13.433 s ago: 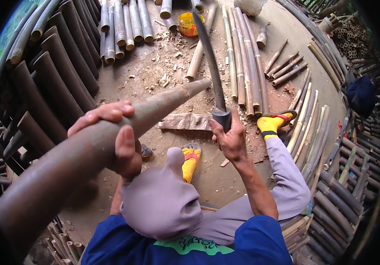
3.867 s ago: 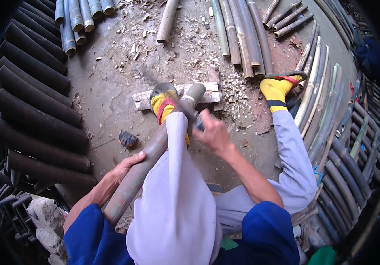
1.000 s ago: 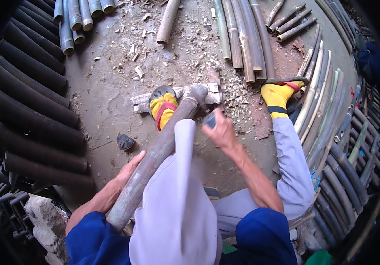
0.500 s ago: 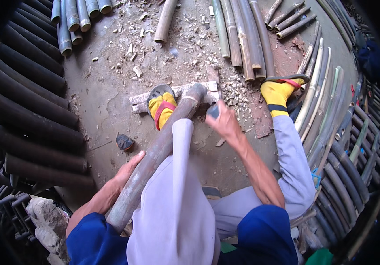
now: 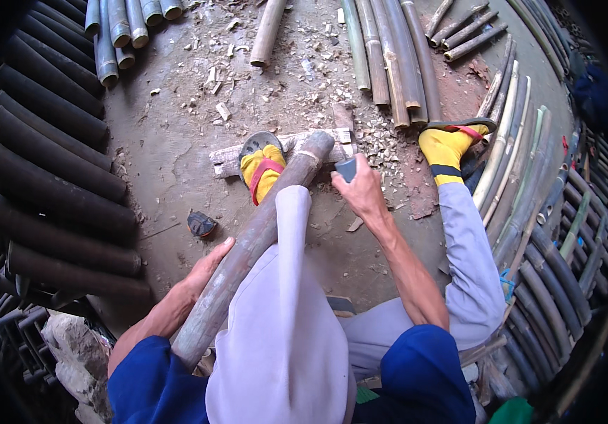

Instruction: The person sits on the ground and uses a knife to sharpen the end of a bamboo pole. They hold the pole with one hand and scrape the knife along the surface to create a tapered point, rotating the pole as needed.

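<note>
A thick grey-brown bamboo pole [image 5: 240, 265] slants from beside my left upper arm toward the far middle. Its far end lies over a pale, notched wooden plank [image 5: 229, 162] on the ground, and my raised knee presses along its right side. Around the pole's near left side goes my left hand [image 5: 208, 261]; the thumb shows, while the other fingers are hidden under it. My right hand [image 5: 364, 191] is closed on a small dark grey block [image 5: 347, 169], just right of the pole's far end and apart from it.
My foot in a yellow sock and sandal [image 5: 263, 169] stands on the plank. Wide dark bamboo tubes [image 5: 63, 222] line the left side; more bamboo poles [image 5: 388, 63] lie at the far right. Wood chips [image 5: 222, 111] litter the ground. A small dark object [image 5: 201, 224] lies near my left hand.
My right hand has shifted slightly, and the grey block in it shows more clearly, turned a little. My left hand and the bamboo pole stay almost in place.
</note>
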Demonstrator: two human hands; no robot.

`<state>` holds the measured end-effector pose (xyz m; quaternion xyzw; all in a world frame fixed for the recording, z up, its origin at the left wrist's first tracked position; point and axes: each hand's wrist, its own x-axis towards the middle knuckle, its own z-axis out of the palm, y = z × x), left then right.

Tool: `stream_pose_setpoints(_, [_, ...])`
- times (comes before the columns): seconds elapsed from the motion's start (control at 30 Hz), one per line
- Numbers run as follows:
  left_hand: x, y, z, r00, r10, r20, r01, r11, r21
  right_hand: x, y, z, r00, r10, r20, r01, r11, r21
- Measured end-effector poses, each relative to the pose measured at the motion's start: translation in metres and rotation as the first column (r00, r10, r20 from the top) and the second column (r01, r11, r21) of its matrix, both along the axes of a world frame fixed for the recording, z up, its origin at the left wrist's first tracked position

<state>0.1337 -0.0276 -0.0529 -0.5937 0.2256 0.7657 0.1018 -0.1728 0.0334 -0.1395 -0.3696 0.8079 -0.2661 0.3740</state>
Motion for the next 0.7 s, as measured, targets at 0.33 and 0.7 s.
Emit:
stream_pose_setpoints(0.33, [-0.022,-0.061,0.088,0.937,-0.106,-0.332,0.015,0.964,-0.264,0.017,0.026,0.017,0.946,-0.289,0.143,0.322,0.877,-0.356])
stream_pose_setpoints(0.7, [-0.028,-0.158,0.331,0.765,-0.490,-0.418,-0.471,0.017,-0.882,0.008,0.001,0.113,0.889,-0.160,0.428,0.376,0.789,-0.485])
